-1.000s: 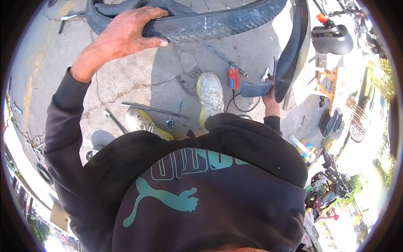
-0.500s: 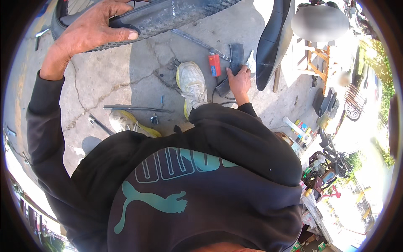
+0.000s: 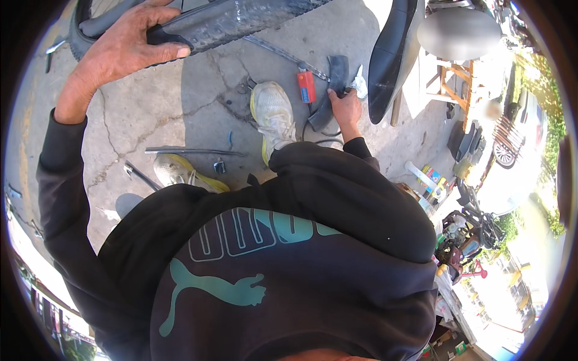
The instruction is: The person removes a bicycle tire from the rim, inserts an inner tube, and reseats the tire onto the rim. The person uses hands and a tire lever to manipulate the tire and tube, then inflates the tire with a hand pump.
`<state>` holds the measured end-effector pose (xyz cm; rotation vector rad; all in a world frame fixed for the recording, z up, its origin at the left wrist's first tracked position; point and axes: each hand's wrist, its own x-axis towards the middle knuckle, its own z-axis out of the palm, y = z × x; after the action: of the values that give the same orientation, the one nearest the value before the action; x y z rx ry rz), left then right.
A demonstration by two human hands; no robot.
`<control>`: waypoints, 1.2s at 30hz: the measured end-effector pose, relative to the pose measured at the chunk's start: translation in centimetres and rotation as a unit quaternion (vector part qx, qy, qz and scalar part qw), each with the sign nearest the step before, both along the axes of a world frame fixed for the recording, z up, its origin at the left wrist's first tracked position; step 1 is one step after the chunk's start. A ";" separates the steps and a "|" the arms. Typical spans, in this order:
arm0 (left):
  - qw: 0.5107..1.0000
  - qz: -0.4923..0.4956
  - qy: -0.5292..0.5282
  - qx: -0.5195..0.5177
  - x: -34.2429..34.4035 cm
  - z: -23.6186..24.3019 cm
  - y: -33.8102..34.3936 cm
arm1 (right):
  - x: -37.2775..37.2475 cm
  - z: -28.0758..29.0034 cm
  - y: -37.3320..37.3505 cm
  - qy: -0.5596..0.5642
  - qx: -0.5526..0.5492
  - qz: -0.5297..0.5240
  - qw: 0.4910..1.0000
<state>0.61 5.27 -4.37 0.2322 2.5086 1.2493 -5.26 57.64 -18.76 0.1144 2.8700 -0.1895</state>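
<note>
At the upper left, my left hand [image 3: 123,48] is wrapped round a bicycle tire [image 3: 241,30], its thumb on the knobbly outer side. A black inner tube [image 3: 105,25] shows along the tire's inside. Low by the ground, my right hand [image 3: 347,113] is at a curved black piece of rubber [image 3: 339,71], thumb and fingers closed at its edge; the fingertips are partly hidden. Just left of that piece lies a small red and blue box [image 3: 306,87]. Right of it is a crumpled white scrap [image 3: 360,83].
A long flat metal bar [image 3: 277,53] lies on the cracked concrete, a thin dark rod [image 3: 192,151] by my left shoe [image 3: 171,171]. My right shoe [image 3: 273,111] stands between. A large black curved panel [image 3: 388,63] rises at right, near a wooden stand [image 3: 460,90].
My left hand and the tire have shifted slightly left and up in view. My right hand stays at the rubber piece, its thumb and fingers slightly repositioned.
</note>
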 end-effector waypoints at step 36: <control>0.997 0.026 0.048 -0.051 1.1 -2.5 -1.4 | -3.0 0.6 12.4 -0.115 -0.272 -0.230 0.928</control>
<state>1.75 3.82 -6.84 0.2087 2.6678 1.1511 -8.30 70.03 -18.12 0.6471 2.4058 -0.9748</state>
